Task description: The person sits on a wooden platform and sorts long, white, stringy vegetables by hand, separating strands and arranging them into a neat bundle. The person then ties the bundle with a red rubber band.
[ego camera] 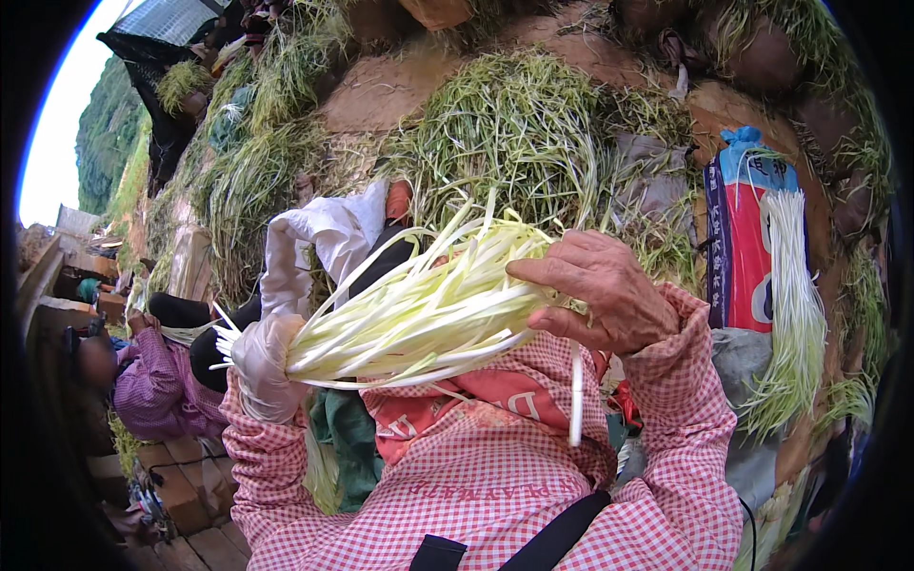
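Note:
My left hand point(268, 364), in a thin whitish glove, is wrapped around the white base ends of a bunch of blanched chive-like stalks point(414, 307). The bunch lies sideways in front of my chest, its yellow-green leaf ends to the right. My bare right hand point(596, 292) is at those leaf ends, with index finger and thumb over the tips. One pale stalk point(575, 400) hangs down from under this hand, seemingly held in its fingers, though the grip is partly hidden. White cloth point(332, 228) stands up just beyond my left hand.
A loose heap of green stalks point(510, 135) lies ahead. At the right, trimmed white stalks point(792, 285) rest over a red and blue printed sack point(746, 243). Another person point(168, 378) in a checked sleeve sits at the left, near bricks point(182, 492).

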### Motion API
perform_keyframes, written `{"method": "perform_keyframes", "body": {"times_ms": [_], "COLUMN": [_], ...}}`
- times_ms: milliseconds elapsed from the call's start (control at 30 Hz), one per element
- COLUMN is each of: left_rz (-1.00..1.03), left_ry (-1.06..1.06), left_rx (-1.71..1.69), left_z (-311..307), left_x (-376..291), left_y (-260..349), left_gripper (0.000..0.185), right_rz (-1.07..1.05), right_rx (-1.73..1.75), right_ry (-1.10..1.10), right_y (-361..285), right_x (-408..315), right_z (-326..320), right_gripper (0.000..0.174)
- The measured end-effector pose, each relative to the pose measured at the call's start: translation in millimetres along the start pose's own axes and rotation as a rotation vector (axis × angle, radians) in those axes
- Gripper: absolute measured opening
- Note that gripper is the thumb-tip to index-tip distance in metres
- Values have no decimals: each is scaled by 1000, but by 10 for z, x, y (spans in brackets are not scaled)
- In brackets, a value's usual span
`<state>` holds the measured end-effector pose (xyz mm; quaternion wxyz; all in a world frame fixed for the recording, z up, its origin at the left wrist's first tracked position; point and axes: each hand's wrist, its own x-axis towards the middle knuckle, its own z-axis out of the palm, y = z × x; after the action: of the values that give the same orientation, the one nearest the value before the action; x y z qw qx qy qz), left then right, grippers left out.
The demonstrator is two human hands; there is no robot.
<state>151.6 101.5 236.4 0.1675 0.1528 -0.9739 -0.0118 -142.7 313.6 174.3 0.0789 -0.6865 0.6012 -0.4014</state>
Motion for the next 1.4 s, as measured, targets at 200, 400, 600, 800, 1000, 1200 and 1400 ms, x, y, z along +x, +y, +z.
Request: {"method": "perform_keyframes", "body": {"times_ms": [200,400,600,800,1000,1200,1400], "left_rz": [100,83,200,219,71,-409,-371], "left_ry": [-396,-414,-317,-345,-476,-277,-324], "left_rx": [202,132,199,179,88,-248,-287], "left_z": [615,618,531,492,459,699,950], "left_x": [-721,-904,-916,-1063,-1265,-1444,-1664], "left_y": [-214,-174,-128,-78,-15,174,343], "left_gripper": [14,14,13,15,14,17,23], "right_rz": [625,898,676,517,465,208,363], "right_rx": [100,-155,41,235,208,155,241], "right_ry": [-503,-428,334,176,179,24,109], "right_y": [527,890,577,526,399,1,-56], "right_x": [-1252,-2339,-1132,-564,-471,-845,-1140], "right_z": [520,631,217,857,1014,1037,1084], "right_gripper": [47,30,16,19,22,21,21]}}
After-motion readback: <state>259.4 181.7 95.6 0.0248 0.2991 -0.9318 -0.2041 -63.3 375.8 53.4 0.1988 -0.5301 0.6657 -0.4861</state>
